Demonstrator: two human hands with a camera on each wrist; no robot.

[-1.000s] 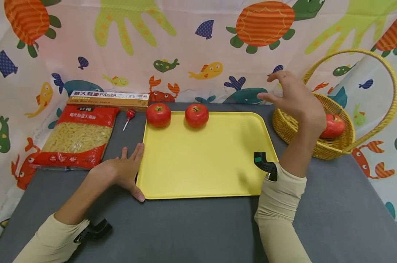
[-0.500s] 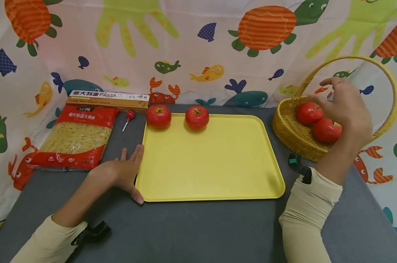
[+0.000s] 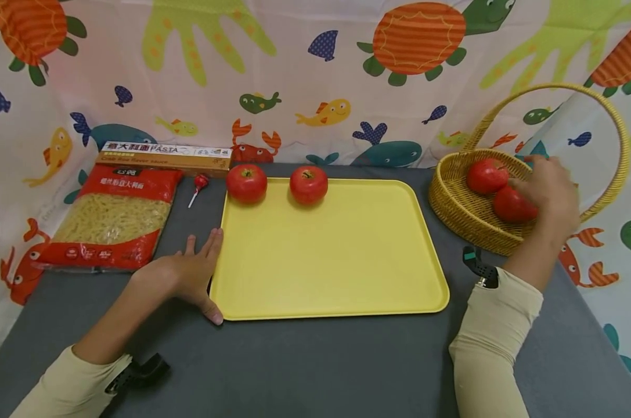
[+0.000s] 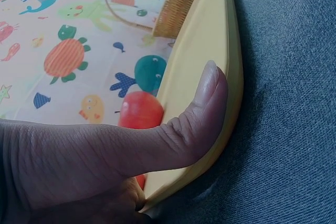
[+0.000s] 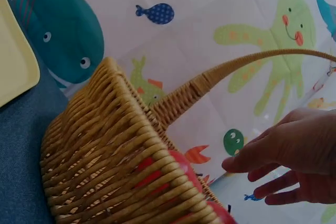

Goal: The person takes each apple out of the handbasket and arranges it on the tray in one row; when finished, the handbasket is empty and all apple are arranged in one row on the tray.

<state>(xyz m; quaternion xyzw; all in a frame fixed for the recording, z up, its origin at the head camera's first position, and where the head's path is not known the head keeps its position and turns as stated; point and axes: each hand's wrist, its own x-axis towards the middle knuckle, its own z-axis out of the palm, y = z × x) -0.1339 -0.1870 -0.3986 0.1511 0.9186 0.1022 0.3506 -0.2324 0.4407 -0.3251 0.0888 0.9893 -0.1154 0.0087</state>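
Observation:
My left hand point(image 3: 187, 278) rests along the left edge of a yellow tray point(image 3: 331, 255), fingers straight; the left wrist view shows its thumb point(image 4: 199, 114) over the tray's rim. Two red apples, one at the far left corner point(image 3: 247, 184) and one to its right point(image 3: 308, 186), sit on the tray. Over the wicker basket point(image 3: 458, 212) hovers my right hand point(image 3: 552, 191), fingers loosely bent and holding nothing. Inside the basket lie two more red apples, one farther back point(image 3: 487, 176) and one nearer point(image 3: 514, 205). In the right wrist view a gap separates the fingertips from the apples.
A red bag of pasta point(image 3: 111, 217) lies left of the tray, with a long pasta box point(image 3: 163, 158) behind it. Between bag and tray is a red lollipop point(image 3: 199, 184). The basket's tall handle point(image 3: 620, 157) arches beside my right hand. A patterned cloth point(image 3: 294, 69) hangs behind.
My right hand has moved right from beside the tray's far right corner to over the basket, then lower toward the apples. My left hand stays at the tray edge.

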